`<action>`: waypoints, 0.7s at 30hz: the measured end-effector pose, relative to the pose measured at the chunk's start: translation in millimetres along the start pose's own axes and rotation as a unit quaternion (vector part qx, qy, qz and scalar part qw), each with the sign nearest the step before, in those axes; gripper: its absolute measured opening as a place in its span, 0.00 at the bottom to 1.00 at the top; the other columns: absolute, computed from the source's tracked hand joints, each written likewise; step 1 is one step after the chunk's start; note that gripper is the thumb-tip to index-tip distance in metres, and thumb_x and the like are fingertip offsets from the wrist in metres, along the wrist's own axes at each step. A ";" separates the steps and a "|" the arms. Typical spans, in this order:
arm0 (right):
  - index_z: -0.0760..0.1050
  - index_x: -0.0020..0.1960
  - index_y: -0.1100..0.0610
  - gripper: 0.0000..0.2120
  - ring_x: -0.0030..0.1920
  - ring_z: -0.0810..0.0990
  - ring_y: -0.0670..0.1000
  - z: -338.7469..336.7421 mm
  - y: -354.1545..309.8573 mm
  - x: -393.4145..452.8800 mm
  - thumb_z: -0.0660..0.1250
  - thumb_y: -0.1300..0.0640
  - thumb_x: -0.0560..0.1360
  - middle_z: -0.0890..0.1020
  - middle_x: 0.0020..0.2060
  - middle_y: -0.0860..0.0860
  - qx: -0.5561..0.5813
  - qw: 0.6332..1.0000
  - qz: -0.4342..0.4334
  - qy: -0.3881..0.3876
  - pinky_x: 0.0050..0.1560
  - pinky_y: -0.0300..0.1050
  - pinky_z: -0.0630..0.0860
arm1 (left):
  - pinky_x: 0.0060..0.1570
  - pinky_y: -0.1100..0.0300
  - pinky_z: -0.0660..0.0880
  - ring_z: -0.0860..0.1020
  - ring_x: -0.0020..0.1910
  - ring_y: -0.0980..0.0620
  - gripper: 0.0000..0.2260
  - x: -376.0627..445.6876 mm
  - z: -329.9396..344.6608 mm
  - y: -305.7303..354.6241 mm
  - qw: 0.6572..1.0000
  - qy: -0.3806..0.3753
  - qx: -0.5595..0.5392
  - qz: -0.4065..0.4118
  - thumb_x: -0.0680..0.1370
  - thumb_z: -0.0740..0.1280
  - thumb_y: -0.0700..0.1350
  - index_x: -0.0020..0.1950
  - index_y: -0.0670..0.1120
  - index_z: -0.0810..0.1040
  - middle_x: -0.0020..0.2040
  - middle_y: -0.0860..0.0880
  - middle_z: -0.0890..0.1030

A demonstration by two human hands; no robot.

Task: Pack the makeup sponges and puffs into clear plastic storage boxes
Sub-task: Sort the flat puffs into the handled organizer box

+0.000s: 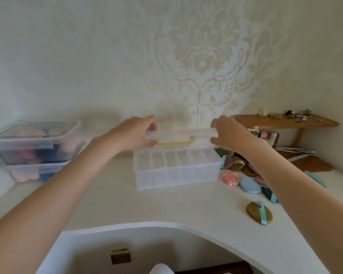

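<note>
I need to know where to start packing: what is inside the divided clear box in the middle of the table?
The divided box shows a row of compartments that look empty, though the rightmost has a pinkish tint. Both hands hold its lid up behind it; frosted walls blur the bottoms.

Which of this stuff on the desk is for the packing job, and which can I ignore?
Job: divided clear box, its lid gripped by left hand and right hand; loose puffs; filled stacked boxes.
Ignore: wooden shelf, trinkets on it.

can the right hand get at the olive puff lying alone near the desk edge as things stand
Probably not yet: the right hand grips the lid with the left hand. Nothing covers the olive puff.
</note>
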State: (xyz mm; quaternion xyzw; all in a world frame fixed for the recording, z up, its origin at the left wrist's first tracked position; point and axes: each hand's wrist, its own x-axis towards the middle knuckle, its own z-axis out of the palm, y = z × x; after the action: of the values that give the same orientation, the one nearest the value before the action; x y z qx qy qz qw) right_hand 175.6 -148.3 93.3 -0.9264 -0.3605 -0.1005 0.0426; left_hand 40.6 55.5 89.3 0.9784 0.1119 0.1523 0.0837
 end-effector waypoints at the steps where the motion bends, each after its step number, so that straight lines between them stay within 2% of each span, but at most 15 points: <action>1: 0.69 0.62 0.64 0.15 0.58 0.74 0.58 1.2 5.6 -1.2 0.61 0.62 0.77 0.74 0.58 0.59 -0.018 0.999 0.034 0.023 0.53 0.44 0.72 | 0.56 0.52 0.73 0.77 0.55 0.47 0.14 3.7 3.0 -5.2 0.999 0.038 -0.032 0.007 0.72 0.71 0.47 0.53 0.47 0.71 0.55 0.48 0.78; 2: 0.70 0.60 0.65 0.13 0.57 0.75 0.58 5.8 11.4 -4.6 0.59 0.63 0.77 0.76 0.56 0.60 -0.028 0.997 0.065 0.011 0.49 0.43 0.71 | 0.56 0.51 0.73 0.77 0.54 0.47 0.12 6.7 8.3 -7.6 0.995 0.081 -0.056 0.012 0.73 0.70 0.46 0.51 0.46 0.70 0.55 0.47 0.76; 4: 0.71 0.60 0.65 0.12 0.55 0.78 0.58 23.7 18.2 -11.7 0.61 0.63 0.77 0.78 0.55 0.59 -0.038 0.993 0.092 -0.066 0.48 0.43 0.72 | 0.52 0.50 0.72 0.76 0.51 0.44 0.08 10.5 21.6 -11.3 0.983 0.176 -0.041 0.015 0.75 0.68 0.41 0.51 0.42 0.71 0.52 0.44 0.75; 6: 0.73 0.60 0.64 0.13 0.49 0.78 0.56 44.0 22.3 -17.8 0.62 0.61 0.77 0.79 0.46 0.55 -0.050 0.984 0.074 -0.153 0.50 0.43 0.73 | 0.49 0.47 0.71 0.77 0.48 0.38 0.05 15.3 34.8 -11.1 0.962 0.269 0.030 0.031 0.72 0.68 0.35 0.47 0.39 0.75 0.49 0.40 0.76; 7: 0.75 0.59 0.63 0.12 0.44 0.76 0.54 53.3 22.5 -20.3 0.62 0.61 0.76 0.77 0.40 0.53 -0.062 0.978 0.059 -0.188 0.48 0.43 0.74 | 0.49 0.46 0.71 0.77 0.47 0.36 0.06 17.8 40.3 -10.9 0.951 0.302 0.058 0.031 0.70 0.68 0.33 0.46 0.38 0.77 0.48 0.39 0.77; 8: 0.75 0.59 0.64 0.13 0.41 0.74 0.53 62.2 24.3 -21.9 0.62 0.62 0.75 0.75 0.38 0.52 -0.060 0.976 0.053 -0.201 0.46 0.43 0.74 | 0.50 0.45 0.71 0.76 0.48 0.36 0.07 20.7 44.4 -10.6 0.943 0.321 0.077 0.024 0.69 0.69 0.32 0.45 0.39 0.78 0.48 0.38 0.78; 9: 0.74 0.61 0.64 0.15 0.41 0.73 0.52 69.0 25.9 -22.4 0.63 0.63 0.75 0.76 0.40 0.53 -0.044 0.976 0.060 -0.206 0.46 0.44 0.74 | 0.52 0.45 0.71 0.75 0.51 0.37 0.09 22.9 47.4 -10.4 0.940 0.328 0.094 0.017 0.68 0.69 0.32 0.47 0.40 0.78 0.49 0.39 0.78; 11: 0.70 0.64 0.63 0.17 0.45 0.70 0.54 73.0 27.4 -23.8 0.62 0.65 0.75 0.77 0.50 0.57 -0.032 0.976 0.059 -0.205 0.52 0.49 0.73 | 0.53 0.46 0.70 0.68 0.54 0.42 0.13 25.0 53.3 -10.5 0.934 0.337 0.122 0.007 0.66 0.69 0.32 0.50 0.41 0.79 0.52 0.40 0.78; 12: 0.70 0.62 0.64 0.17 0.46 0.70 0.55 72.9 26.9 -24.2 0.63 0.66 0.74 0.77 0.49 0.57 -0.032 0.976 0.058 -0.210 0.52 0.48 0.74 | 0.51 0.46 0.70 0.67 0.52 0.44 0.15 24.7 55.4 -10.6 0.933 0.335 0.130 -0.001 0.66 0.69 0.32 0.51 0.42 0.80 0.52 0.40 0.77; 13: 0.73 0.57 0.64 0.12 0.45 0.71 0.54 72.7 28.5 -22.9 0.64 0.67 0.73 0.77 0.45 0.56 -0.034 0.974 0.055 -0.215 0.47 0.44 0.74 | 0.50 0.47 0.71 0.67 0.51 0.44 0.17 24.0 57.1 -10.8 0.934 0.330 0.133 -0.010 0.65 0.69 0.32 0.53 0.42 0.79 0.52 0.40 0.77; 14: 0.74 0.47 0.63 0.04 0.42 0.71 0.53 68.6 26.9 -23.0 0.64 0.68 0.72 0.74 0.38 0.53 -0.041 0.972 0.059 -0.224 0.40 0.39 0.71 | 0.48 0.47 0.72 0.70 0.50 0.42 0.20 23.1 58.8 -11.8 0.939 0.317 0.132 -0.017 0.65 0.69 0.31 0.55 0.42 0.79 0.52 0.39 0.77; 15: 0.71 0.38 0.60 0.06 0.39 0.71 0.52 64.5 28.0 -21.7 0.64 0.67 0.72 0.70 0.33 0.51 -0.046 0.971 0.067 -0.223 0.35 0.35 0.68 | 0.47 0.47 0.72 0.73 0.49 0.39 0.22 21.9 60.4 -12.7 0.946 0.298 0.126 -0.021 0.66 0.68 0.31 0.60 0.41 0.77 0.52 0.38 0.76; 16: 0.67 0.34 0.58 0.11 0.36 0.70 0.51 58.2 28.0 -20.9 0.64 0.67 0.72 0.67 0.30 0.50 -0.042 0.974 0.078 -0.210 0.34 0.34 0.67 | 0.47 0.45 0.73 0.75 0.49 0.37 0.25 20.2 62.3 -14.3 0.954 0.274 0.120 -0.022 0.67 0.67 0.31 0.64 0.41 0.74 0.53 0.36 0.76; 18: 0.68 0.38 0.60 0.07 0.34 0.70 0.49 41.7 30.0 -17.1 0.64 0.64 0.73 0.68 0.32 0.50 -0.032 0.984 0.090 -0.148 0.35 0.37 0.70 | 0.51 0.44 0.72 0.76 0.51 0.35 0.30 15.6 66.8 -18.3 0.962 0.243 0.119 -0.021 0.69 0.65 0.31 0.72 0.41 0.67 0.55 0.36 0.76; 21: 0.73 0.42 0.63 0.02 0.35 0.75 0.49 8.2 20.9 -9.7 0.62 0.64 0.71 0.76 0.35 0.52 0.028 0.994 0.101 -0.042 0.34 0.38 0.72 | 0.59 0.46 0.67 0.72 0.60 0.39 0.33 10.3 73.0 -25.2 0.972 0.213 0.085 -0.053 0.72 0.61 0.33 0.76 0.46 0.57 0.62 0.41 0.75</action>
State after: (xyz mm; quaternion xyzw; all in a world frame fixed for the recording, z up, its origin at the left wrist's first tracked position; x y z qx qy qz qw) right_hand 184.0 -168.9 83.1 -0.9600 -0.2687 -0.0469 0.0630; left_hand 68.4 72.8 18.6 0.9196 0.1917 0.3425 -0.0179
